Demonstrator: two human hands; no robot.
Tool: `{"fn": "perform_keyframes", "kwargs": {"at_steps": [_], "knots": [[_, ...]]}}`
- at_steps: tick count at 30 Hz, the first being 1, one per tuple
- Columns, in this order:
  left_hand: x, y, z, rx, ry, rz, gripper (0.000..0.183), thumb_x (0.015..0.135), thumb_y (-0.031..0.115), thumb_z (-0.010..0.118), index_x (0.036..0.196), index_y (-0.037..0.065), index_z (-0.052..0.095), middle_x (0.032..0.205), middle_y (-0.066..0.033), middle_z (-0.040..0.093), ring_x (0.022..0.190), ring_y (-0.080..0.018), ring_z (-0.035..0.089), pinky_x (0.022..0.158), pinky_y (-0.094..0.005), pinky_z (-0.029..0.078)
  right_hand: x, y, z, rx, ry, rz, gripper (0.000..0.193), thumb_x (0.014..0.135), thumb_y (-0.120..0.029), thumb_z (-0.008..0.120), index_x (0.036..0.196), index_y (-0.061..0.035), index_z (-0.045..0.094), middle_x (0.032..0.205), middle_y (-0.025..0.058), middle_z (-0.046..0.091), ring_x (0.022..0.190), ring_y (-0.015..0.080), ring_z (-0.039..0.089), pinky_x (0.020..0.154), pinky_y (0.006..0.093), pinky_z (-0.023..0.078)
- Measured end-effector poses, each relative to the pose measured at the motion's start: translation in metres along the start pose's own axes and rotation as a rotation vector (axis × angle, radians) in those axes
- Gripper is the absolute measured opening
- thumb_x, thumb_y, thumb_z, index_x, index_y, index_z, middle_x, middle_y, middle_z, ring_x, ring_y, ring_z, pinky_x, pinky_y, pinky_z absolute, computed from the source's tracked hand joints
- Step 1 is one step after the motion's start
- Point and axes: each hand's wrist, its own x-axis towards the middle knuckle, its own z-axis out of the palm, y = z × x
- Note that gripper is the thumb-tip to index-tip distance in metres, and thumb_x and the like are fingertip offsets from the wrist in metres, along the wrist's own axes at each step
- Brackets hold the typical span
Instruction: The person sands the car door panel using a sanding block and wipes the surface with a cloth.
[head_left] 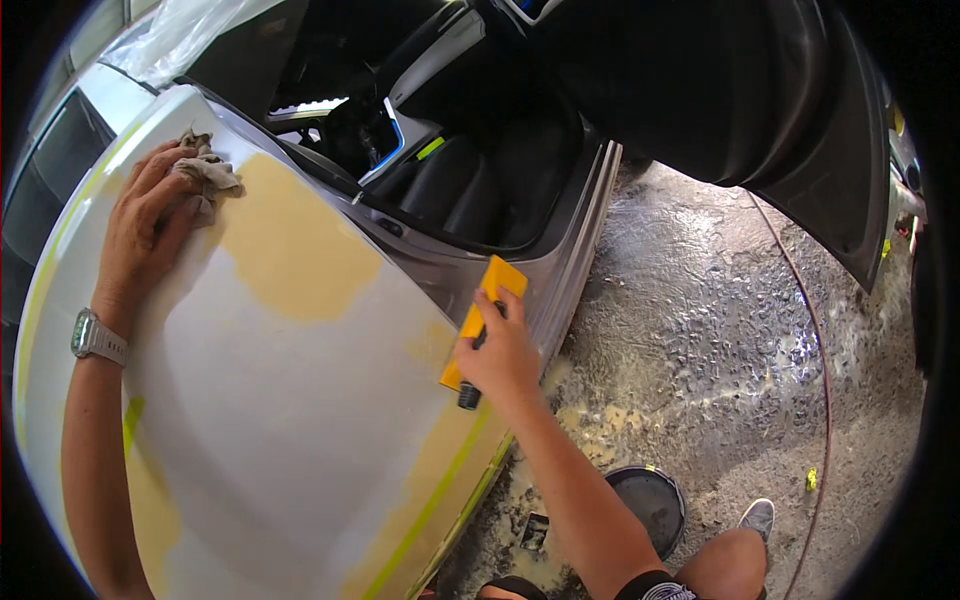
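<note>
At the upper left, my left hand [145, 225] presses a crumpled grey rag [215, 180] against a car's body panel [270, 410], its fingers curled over the cloth. My right hand [505, 350] grips a long yellow sanding block [504, 276] with a black knob at its near end. The block lies over the panel's right edge, beside the door opening; whether its whole face touches is hidden. The panel is pale grey-white, with tan filler patches [290, 240] and smooth, dull areas. A strip of yellow-green tape [420, 522] runs along its lower right side.
An open black door panel [700, 80] hangs at the upper right, beyond the door sill [590, 215]. A black round bucket [650, 505] stands on the wet, dusty floor [690, 320]. A reddish hose [812, 320] snakes along the right. Plastic sheeting [180, 35] covers the car at upper left.
</note>
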Motion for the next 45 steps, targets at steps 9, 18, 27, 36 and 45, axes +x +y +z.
{"fn": "perform_keyframes", "kwargs": {"at_steps": [9, 18, 27, 36, 45], "knots": [[0.001, -0.004, 0.011, 0.007, 0.020, -0.005, 0.014, 0.087, 0.002, 0.064, 0.101, 0.000, 0.067, 0.136, -0.0166, 0.063, 0.136, -0.0392, 0.051, 0.113, -0.0475, 0.042, -0.072, 0.038, -0.037, -0.101, -0.044, 0.181, 0.075, 0.083, -0.025, 0.074, 0.150, -0.0061, 0.046, 0.152, 0.0193, 0.039, 0.126, 0.0421, 0.055, 0.092, 0.0492, 0.057], [0.001, 0.005, 0.002, 0.013, 0.020, -0.032, 0.012, 0.087, 0.001, 0.063, 0.099, 0.000, 0.064, 0.136, -0.0169, 0.062, 0.136, -0.0400, 0.051, 0.112, -0.0470, 0.042, -0.106, -0.003, -0.012, 0.142, -0.017, 0.127, 0.080, 0.078, -0.018, 0.074, 0.149, -0.0003, 0.042, 0.145, 0.0256, 0.042, 0.131, 0.0449, 0.049, 0.104, 0.0496, 0.049], [-0.002, -0.001, 0.002, 0.037, 0.015, -0.022, 0.015, 0.088, 0.000, 0.061, 0.102, -0.001, 0.065, 0.137, -0.0169, 0.062, 0.135, -0.0389, 0.052, 0.112, -0.0460, 0.043, -0.137, -0.056, -0.010, 0.185, -0.230, 0.132, 0.087, 0.079, -0.021, 0.071, 0.156, -0.0001, 0.035, 0.161, 0.0259, 0.033, 0.132, 0.0448, 0.052, 0.103, 0.0465, 0.051], [-0.004, -0.001, 0.001, 0.013, -0.001, -0.061, 0.018, 0.090, 0.003, 0.064, 0.106, -0.001, 0.068, 0.139, -0.0140, 0.063, 0.137, -0.0368, 0.052, 0.115, -0.0433, 0.041, -0.133, -0.016, -0.002, 0.065, -0.077, 0.071, 0.087, 0.078, -0.023, 0.075, 0.152, 0.0035, 0.038, 0.153, 0.0239, 0.039, 0.121, 0.0450, 0.056, 0.093, 0.0476, 0.055], [-0.003, -0.005, 0.023, -0.032, 0.006, -0.055, 0.015, 0.089, 0.001, 0.062, 0.103, -0.001, 0.066, 0.141, -0.0175, 0.060, 0.139, -0.0383, 0.050, 0.116, -0.0451, 0.040, -0.160, -0.059, -0.007, 0.113, -0.308, 0.168, 0.083, 0.078, -0.022, 0.073, 0.155, -0.0084, 0.043, 0.151, 0.0291, 0.037, 0.127, 0.0460, 0.052, 0.105, 0.0507, 0.048]]}}
